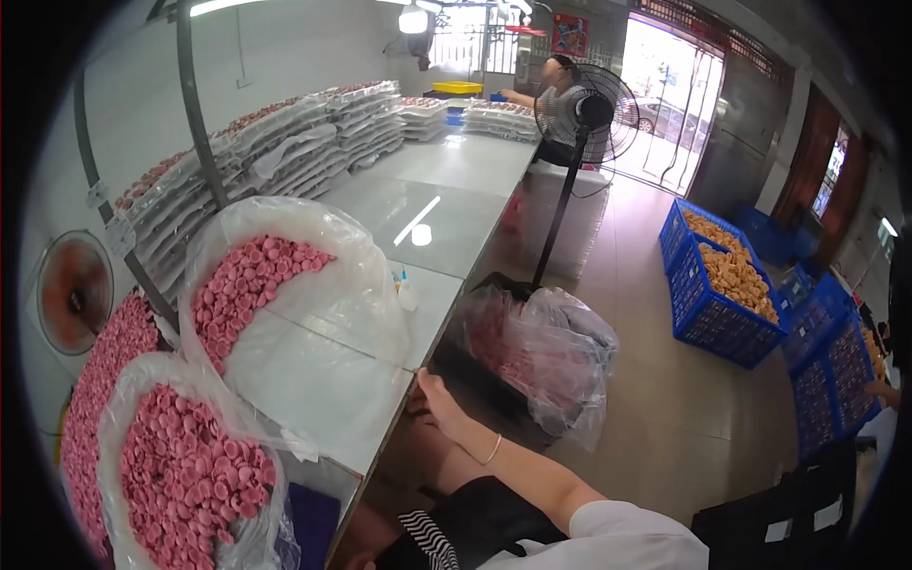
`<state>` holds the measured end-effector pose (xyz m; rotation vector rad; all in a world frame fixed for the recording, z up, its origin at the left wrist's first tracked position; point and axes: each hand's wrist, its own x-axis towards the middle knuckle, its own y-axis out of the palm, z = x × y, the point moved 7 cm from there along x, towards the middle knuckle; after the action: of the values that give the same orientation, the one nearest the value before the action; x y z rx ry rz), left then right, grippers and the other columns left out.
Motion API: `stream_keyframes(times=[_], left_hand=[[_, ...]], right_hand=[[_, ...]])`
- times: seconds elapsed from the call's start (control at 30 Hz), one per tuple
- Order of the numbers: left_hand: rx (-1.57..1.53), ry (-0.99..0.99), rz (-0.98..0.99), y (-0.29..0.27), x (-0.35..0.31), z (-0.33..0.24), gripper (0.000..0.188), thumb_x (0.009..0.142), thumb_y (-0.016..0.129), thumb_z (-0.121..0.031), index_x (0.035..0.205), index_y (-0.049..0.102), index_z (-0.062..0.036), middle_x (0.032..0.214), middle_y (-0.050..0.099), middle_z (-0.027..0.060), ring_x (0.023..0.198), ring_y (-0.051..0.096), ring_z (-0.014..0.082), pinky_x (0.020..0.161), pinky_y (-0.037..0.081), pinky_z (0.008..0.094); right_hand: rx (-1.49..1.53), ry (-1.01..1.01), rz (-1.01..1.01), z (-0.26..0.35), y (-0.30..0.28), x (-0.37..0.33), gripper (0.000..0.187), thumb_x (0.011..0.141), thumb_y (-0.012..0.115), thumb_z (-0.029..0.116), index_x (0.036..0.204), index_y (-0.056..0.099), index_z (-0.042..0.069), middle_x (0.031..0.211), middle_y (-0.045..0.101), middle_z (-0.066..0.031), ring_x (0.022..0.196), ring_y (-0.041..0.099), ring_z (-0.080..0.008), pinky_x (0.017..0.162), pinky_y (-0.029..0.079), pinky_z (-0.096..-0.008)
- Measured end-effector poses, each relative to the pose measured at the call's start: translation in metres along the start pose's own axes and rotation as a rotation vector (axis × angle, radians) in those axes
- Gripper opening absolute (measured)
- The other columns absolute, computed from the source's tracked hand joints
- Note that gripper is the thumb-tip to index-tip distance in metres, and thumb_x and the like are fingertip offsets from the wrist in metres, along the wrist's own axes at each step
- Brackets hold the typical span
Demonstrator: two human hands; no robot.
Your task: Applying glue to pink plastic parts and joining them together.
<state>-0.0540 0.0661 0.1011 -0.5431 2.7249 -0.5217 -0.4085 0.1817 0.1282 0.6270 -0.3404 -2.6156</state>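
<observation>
My right hand (pixel 435 399) is at the near side edge of the white-topped table (pixel 380 418), with the fingers curled in against it and partly hidden. A thin bracelet (pixel 493 449) circles that wrist. My left hand does not show. On the table, left of my right hand, an opened clear plastic bag (pixel 380 304) lies spread out with many small pink cup-shaped pieces (pixel 249 285) along its far left side. Nearer to me, a second clear bag (pixel 119 446) holds a heap of the same pink pieces (pixel 190 475). A small white bottle (pixel 407 293) stands beside the spread bag.
Stacked trays (pixel 285 142) line the wall. Right of the table are a black bin (pixel 484 380) with a plastic bag, a standing fan (pixel 594 111) and blue crates (pixel 727 328) of tan pieces. A person (pixel 560 100) sits at the far end; another hand (pixel 883 391) shows at right.
</observation>
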Motion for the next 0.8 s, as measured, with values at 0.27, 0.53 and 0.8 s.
stream_keyframes(times=[0.27,0.53,0.8], left_hand=[[-0.288,0.309,-0.321,0.001,-0.013,-0.107,0.012,0.086,0.050,-0.003,0.092,0.058,0.0040,0.081,0.062,0.0071,0.077,0.058,0.0109,0.069,0.043,0.0195],[-0.234,0.417,-0.349,0.038,0.008,-0.161,0.007,0.079,0.057,0.001,0.085,0.060,0.0032,0.078,0.064,0.0095,0.072,0.061,0.0149,0.067,0.048,0.0244],[0.441,0.637,-0.710,-0.035,0.014,-0.177,0.012,0.069,0.063,-0.001,0.080,0.061,-0.0036,0.088,0.059,0.0105,0.082,0.056,0.0285,0.073,0.044,0.0361]], right_hand=[[-0.429,-0.260,-0.189,-0.078,-0.137,-0.057,0.035,0.078,0.066,0.030,0.100,0.054,0.006,0.085,0.057,-0.0054,0.073,0.053,-0.0115,0.062,0.044,-0.0251],[-0.479,0.037,0.012,-0.109,-0.165,-0.123,0.023,0.079,0.062,0.024,0.090,0.063,0.005,0.077,0.061,-0.0012,0.064,0.053,-0.0105,0.060,0.045,-0.0241],[-0.368,-0.433,-0.049,0.034,-0.082,-0.103,0.015,0.082,0.057,0.015,0.094,0.062,0.007,0.079,0.057,0.0022,0.072,0.051,-0.0066,0.062,0.041,-0.0210]])
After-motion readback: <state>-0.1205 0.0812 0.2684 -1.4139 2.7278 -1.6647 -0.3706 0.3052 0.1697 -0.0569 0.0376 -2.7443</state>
